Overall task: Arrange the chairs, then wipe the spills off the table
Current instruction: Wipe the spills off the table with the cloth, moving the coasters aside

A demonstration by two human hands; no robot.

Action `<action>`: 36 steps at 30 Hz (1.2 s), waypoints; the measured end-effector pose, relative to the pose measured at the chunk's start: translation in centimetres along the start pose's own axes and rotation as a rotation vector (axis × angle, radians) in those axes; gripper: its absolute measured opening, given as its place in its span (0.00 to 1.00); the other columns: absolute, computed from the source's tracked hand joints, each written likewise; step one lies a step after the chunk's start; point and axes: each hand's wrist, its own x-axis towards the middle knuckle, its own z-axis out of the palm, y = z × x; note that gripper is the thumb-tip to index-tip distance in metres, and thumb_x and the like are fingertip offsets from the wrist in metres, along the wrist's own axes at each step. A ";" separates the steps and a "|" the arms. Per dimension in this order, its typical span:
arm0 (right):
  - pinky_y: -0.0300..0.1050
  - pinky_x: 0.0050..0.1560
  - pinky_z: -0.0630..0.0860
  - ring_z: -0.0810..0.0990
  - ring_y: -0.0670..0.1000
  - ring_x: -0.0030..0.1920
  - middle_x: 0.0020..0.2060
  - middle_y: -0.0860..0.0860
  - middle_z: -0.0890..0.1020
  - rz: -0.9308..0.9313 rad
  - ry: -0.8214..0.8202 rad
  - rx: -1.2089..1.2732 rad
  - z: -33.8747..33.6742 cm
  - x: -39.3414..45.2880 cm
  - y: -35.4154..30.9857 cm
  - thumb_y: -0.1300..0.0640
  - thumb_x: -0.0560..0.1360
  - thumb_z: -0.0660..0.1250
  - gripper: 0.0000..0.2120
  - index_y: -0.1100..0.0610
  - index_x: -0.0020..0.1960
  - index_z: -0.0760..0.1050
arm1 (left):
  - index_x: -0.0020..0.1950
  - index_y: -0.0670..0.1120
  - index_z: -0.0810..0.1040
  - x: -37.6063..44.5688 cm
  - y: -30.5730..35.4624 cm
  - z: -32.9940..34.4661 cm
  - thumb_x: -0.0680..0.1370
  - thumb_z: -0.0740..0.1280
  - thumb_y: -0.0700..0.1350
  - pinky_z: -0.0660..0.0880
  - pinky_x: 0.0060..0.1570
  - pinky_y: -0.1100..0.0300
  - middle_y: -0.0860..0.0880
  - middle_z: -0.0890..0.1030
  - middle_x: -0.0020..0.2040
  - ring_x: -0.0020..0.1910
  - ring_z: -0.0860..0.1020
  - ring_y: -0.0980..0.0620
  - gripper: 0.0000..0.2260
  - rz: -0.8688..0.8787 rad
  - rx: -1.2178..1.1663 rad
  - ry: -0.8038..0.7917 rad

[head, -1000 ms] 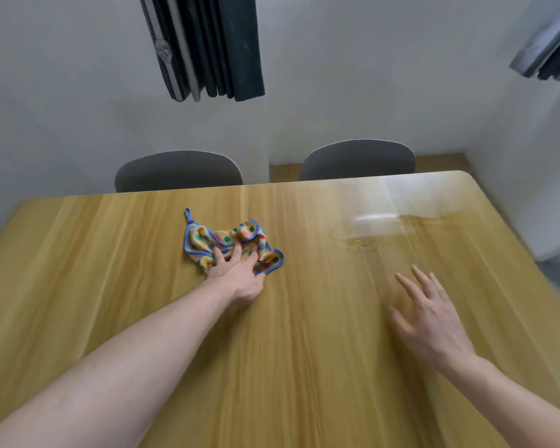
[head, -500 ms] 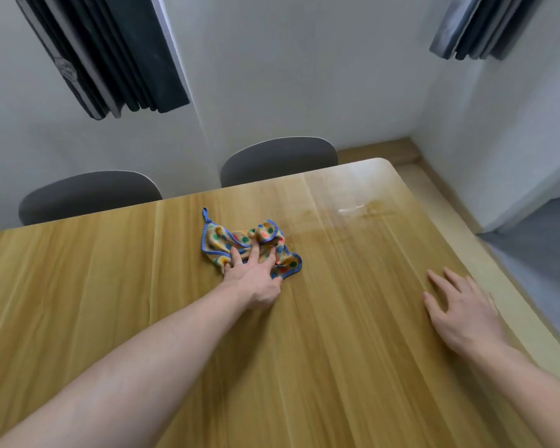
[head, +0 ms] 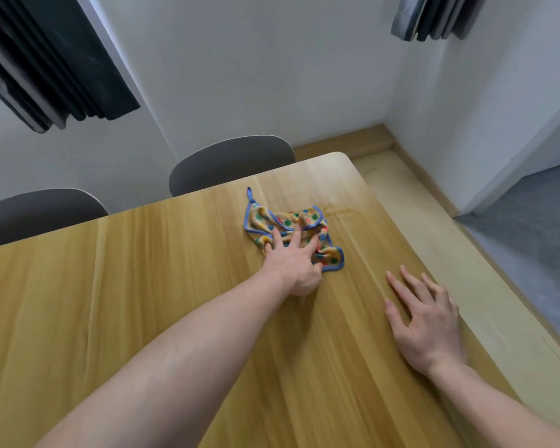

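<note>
I've got my left hand [head: 291, 263] spread flat, pressing the cloth [head: 274, 221] just short of the spill [head: 337, 213], right hand [head: 424, 321] open on the table [head: 110, 286]; soft, light, bunches easily, so press mid-cloth.

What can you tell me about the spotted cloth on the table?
The small yellow cloth with blue trim and coloured dots looks like soft terry. It has a blue hanging loop at its far left corner and lies crumpled on the wooden table, near the far right corner, beside a wet patch. The left hand presses it with spread fingers.
</note>
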 end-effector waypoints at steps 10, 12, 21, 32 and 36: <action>0.60 0.74 0.63 0.68 0.57 0.74 0.75 0.45 0.72 -0.028 0.069 0.016 0.8 0.3 0.5 0.38 0.77 0.56 0.27 0.43 0.74 0.74 | 0.82 0.59 0.50 6.1 9.3 -1.9 0.81 0.53 0.58 0.45 0.76 0.32 0.48 0.41 0.83 0.79 0.38 0.30 0.29 0.139 0.014 -0.019; 0.60 0.73 0.64 0.68 0.57 0.74 0.75 0.45 0.72 -0.030 0.070 0.010 0.9 0.3 0.6 0.39 0.77 0.56 0.27 0.43 0.74 0.73 | 0.82 0.59 0.49 6.8 9.9 -2.4 0.81 0.53 0.57 0.45 0.76 0.32 0.48 0.40 0.83 0.79 0.38 0.30 0.29 0.151 0.024 -0.031; 0.58 0.76 0.61 0.66 0.56 0.75 0.76 0.43 0.71 -0.021 0.057 0.010 0.6 0.2 0.3 0.38 0.78 0.54 0.27 0.41 0.75 0.71 | 0.82 0.61 0.50 7.4 8.5 -2.9 0.82 0.51 0.60 0.45 0.77 0.35 0.50 0.41 0.83 0.79 0.38 0.32 0.27 0.091 -0.028 -0.031; 0.56 0.79 0.55 0.60 0.52 0.78 0.78 0.41 0.66 -0.001 -0.004 -0.002 0.3 0.0 0.2 0.37 0.79 0.52 0.28 0.39 0.78 0.65 | 0.81 0.63 0.40 6.8 -5.0 -4.1 0.82 0.49 0.66 0.49 0.77 0.35 0.51 0.37 0.83 0.80 0.41 0.32 0.30 -0.273 -0.015 0.028; 0.55 0.79 0.53 0.59 0.52 0.79 0.78 0.41 0.65 0.001 -0.016 -0.013 0.2 0.1 0.2 0.37 0.80 0.52 0.28 0.39 0.79 0.63 | 0.82 0.62 0.40 7.2 -4.1 -3.7 0.82 0.49 0.64 0.51 0.77 0.34 0.49 0.38 0.83 0.80 0.42 0.32 0.30 -0.305 -0.014 0.051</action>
